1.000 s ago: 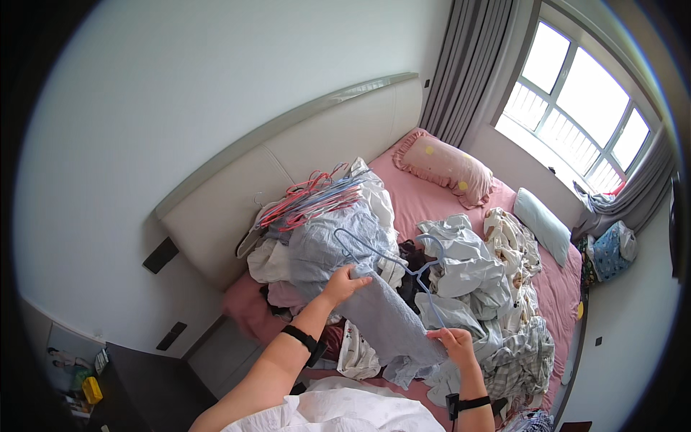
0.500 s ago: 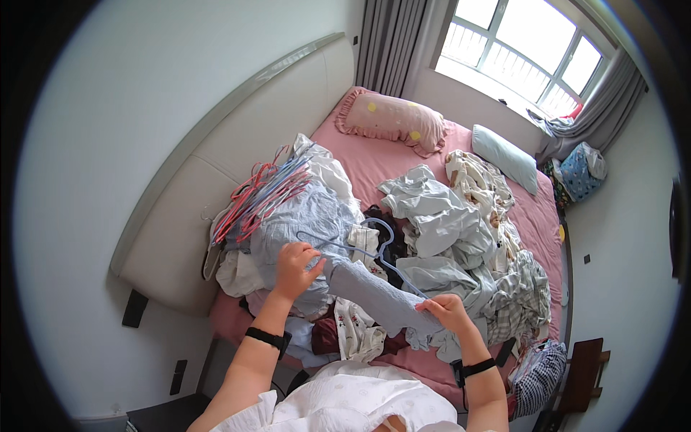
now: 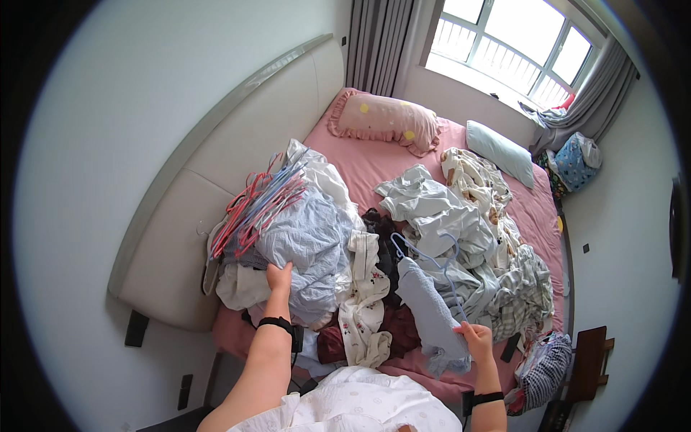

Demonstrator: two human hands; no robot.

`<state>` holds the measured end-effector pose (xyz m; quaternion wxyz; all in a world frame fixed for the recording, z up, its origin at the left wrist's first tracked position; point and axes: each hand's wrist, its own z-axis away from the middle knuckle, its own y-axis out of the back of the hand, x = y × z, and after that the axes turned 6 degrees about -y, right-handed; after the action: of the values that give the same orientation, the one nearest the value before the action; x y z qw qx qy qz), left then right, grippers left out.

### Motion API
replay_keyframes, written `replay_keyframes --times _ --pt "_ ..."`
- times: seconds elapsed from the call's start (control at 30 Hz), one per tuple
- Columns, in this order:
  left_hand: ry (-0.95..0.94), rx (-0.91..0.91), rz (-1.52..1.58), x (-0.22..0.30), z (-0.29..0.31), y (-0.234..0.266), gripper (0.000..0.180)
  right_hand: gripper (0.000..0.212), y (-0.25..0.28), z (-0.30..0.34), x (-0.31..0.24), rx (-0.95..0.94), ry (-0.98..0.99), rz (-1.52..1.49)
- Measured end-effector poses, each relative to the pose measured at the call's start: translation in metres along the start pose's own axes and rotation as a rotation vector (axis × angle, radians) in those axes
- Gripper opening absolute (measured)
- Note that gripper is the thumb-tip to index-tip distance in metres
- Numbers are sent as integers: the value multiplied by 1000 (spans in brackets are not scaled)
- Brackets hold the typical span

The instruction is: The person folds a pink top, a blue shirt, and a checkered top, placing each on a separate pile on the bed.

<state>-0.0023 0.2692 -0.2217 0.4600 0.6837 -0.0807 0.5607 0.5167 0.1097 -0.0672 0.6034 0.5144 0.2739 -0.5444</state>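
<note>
My right hand (image 3: 475, 340) pinches one end of a blue clothes hanger (image 3: 445, 268) together with a folded light blue garment (image 3: 426, 306) draped over its bar. The hanger's hook end points away from me, over the pale clothes. My left hand (image 3: 279, 276) is at the near edge of a large crumpled light blue garment (image 3: 306, 234) on the left heap. Its thumb shows against the cloth and its fingers curl into the fabric, partly hidden. Just beyond that hand, a bundle of red, blue and grey hangers (image 3: 259, 205) lies on the heap.
The bed has a pink sheet (image 3: 353, 162) and a cream headboard (image 3: 237, 137) on the left. Pale green and plaid clothes (image 3: 450, 216) pile up at right. A white embroidered garment (image 3: 363, 309) lies between the heaps. A frilled pink pillow (image 3: 385, 119) and a pale pillow (image 3: 500, 153) lie farther back.
My left hand has let go of the held garment and moved left onto the heap. My right hand has carried the hanger and folded garment to the right, where they now hang more steeply.
</note>
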Motion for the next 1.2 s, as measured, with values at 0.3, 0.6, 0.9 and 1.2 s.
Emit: replay_keyframes --times 0.3,0.6,0.9,1.2 --pt "-605 -174 -124 101 86 4 39 36 6 -16 12 24 -17 -40" --pt "-1124 -1677 -53 121 246 26 36 36 6 -29 -5 -19 -30 -219" --pt "-441 -862 -418 33 194 -53 58 37 46 -14 39 5 -58 -148" --pt "-160 -619 -375 43 120 -126 51 33 71 32 56 56 -91 -154"
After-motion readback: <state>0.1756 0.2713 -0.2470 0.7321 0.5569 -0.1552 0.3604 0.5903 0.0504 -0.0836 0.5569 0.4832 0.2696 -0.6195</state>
